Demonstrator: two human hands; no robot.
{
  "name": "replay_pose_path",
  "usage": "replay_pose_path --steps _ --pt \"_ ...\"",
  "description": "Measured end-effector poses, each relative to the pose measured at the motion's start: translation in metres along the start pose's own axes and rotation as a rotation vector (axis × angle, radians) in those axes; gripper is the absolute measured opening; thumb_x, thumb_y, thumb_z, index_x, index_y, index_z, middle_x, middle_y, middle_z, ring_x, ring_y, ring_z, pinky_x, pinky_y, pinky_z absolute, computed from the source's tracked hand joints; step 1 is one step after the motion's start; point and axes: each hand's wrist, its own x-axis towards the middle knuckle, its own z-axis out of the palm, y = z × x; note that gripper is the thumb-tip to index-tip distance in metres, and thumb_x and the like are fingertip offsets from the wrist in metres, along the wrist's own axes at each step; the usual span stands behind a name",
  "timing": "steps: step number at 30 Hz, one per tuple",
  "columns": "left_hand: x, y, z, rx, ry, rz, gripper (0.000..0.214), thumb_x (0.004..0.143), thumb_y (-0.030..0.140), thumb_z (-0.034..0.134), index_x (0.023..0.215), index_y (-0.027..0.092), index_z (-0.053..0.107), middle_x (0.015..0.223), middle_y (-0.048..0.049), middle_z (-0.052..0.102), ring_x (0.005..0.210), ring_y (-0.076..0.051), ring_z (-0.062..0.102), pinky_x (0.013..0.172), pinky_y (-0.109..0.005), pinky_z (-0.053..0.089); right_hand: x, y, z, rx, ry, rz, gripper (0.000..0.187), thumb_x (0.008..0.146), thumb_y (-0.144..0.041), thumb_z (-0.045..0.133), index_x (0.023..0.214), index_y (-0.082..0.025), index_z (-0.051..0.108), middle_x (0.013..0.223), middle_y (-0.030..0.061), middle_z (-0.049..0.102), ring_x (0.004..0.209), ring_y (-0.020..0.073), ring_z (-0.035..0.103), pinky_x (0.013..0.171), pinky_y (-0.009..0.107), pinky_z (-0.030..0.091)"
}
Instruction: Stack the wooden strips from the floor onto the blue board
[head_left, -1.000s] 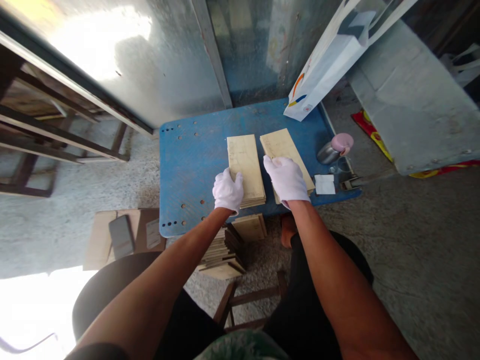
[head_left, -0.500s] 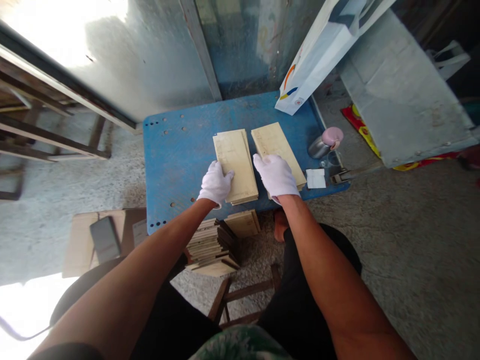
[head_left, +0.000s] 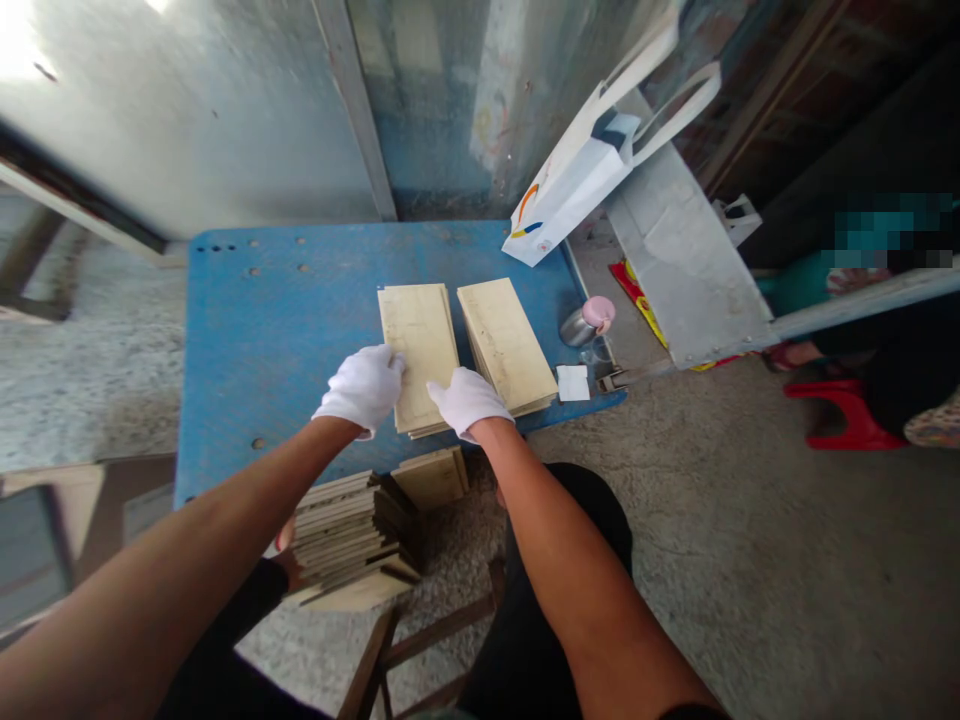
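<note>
Two stacks of thin pale wooden boards lie side by side on a blue table (head_left: 270, 320). My left hand (head_left: 362, 388), in a white glove, rests on the near left corner of the left stack (head_left: 418, 340), fingers curled over its edge. My right hand (head_left: 468, 401), also gloved, sits at the near end between the two stacks, fingers bent down onto the left stack's near right corner. The right stack (head_left: 504, 343) lies untouched beside it.
A tall pile of boards (head_left: 345, 540) stands on the floor under the table's near edge. A white paper bag (head_left: 577, 180) leans at the table's far right. A pink-lidded metal cup (head_left: 589, 322) and a white pad (head_left: 574, 382) sit at the right edge. A red stool (head_left: 840, 415) stands at right.
My right hand has moved left off the right stack to the near end of the left stack. The view has swung to the right.
</note>
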Motion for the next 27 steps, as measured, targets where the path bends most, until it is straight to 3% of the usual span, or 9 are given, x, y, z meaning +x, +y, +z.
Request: replay_pose_path --steps 4,10,13,17,21,24,27 --pt "-0.005 -0.003 0.000 0.016 0.005 0.023 0.030 0.092 0.034 0.039 0.089 0.021 0.066 0.097 -0.0102 0.069 0.088 -0.025 0.065 0.078 -0.034 0.049 0.003 -0.004 0.008 -0.086 0.007 -0.006 0.063 0.092 -0.048 0.045 0.129 0.002 0.050 0.130 0.0265 0.056 0.122 0.0321 0.055 0.101 0.038 0.044" --pt "-0.017 0.011 -0.024 -0.136 0.116 0.061 0.032 0.095 0.038 0.036 0.102 0.025 0.065 0.108 -0.0053 0.068 0.092 -0.020 0.065 0.080 -0.030 0.047 0.003 0.001 0.011 -0.066 -0.005 0.020 0.068 0.093 -0.051 0.043 0.137 0.000 0.043 0.137 0.0249 0.050 0.127 0.0333 0.050 0.104 0.040 0.041" --pt "-0.017 0.007 -0.027 -0.239 0.189 -0.026 0.034 0.094 0.042 0.039 0.114 0.024 0.060 0.111 -0.0060 0.068 0.097 -0.021 0.064 0.084 -0.030 0.047 0.005 0.005 0.012 -0.043 -0.008 0.041 0.070 0.092 -0.051 0.043 0.140 0.000 0.041 0.140 0.0244 0.048 0.128 0.0335 0.049 0.105 0.041 0.040" --pt "-0.025 -0.006 -0.006 -0.374 0.052 -0.272 0.050 0.091 0.051 0.045 0.126 0.016 0.053 0.118 -0.0148 0.065 0.109 -0.028 0.062 0.089 -0.035 0.047 0.007 0.007 0.016 -0.025 0.007 0.073 0.067 0.091 -0.052 0.043 0.136 -0.002 0.044 0.138 0.0247 0.050 0.128 0.0316 0.049 0.104 0.039 0.040" --pt "-0.043 -0.002 0.015 -0.529 -0.101 -0.347 0.066 0.090 0.054 0.046 0.141 0.013 0.038 0.133 -0.0193 0.057 0.120 -0.029 0.057 0.095 -0.034 0.044 0.011 0.008 0.020 -0.012 0.008 0.111 0.068 0.090 -0.054 0.045 0.136 -0.004 0.044 0.138 0.0247 0.050 0.128 0.0305 0.050 0.103 0.038 0.041" --pt "-0.041 0.007 0.018 -0.615 -0.103 -0.403 0.076 0.089 0.054 0.050 0.148 0.014 0.026 0.134 -0.0206 0.056 0.119 -0.029 0.058 0.094 -0.035 0.045 0.013 0.009 0.022 0.024 0.008 0.117 0.066 0.089 -0.054 0.045 0.134 -0.006 0.046 0.138 0.0236 0.051 0.126 0.0308 0.052 0.102 0.039 0.041" --pt "-0.022 0.010 0.012 -0.648 -0.065 -0.392 0.080 0.087 0.053 0.053 0.150 0.015 0.021 0.133 -0.0200 0.057 0.117 -0.029 0.059 0.091 -0.036 0.047 0.015 0.010 0.023 0.074 0.013 0.116 0.063 0.088 -0.052 0.047 0.132 -0.006 0.049 0.135 0.0229 0.053 0.124 0.0303 0.053 0.101 0.039 0.042"
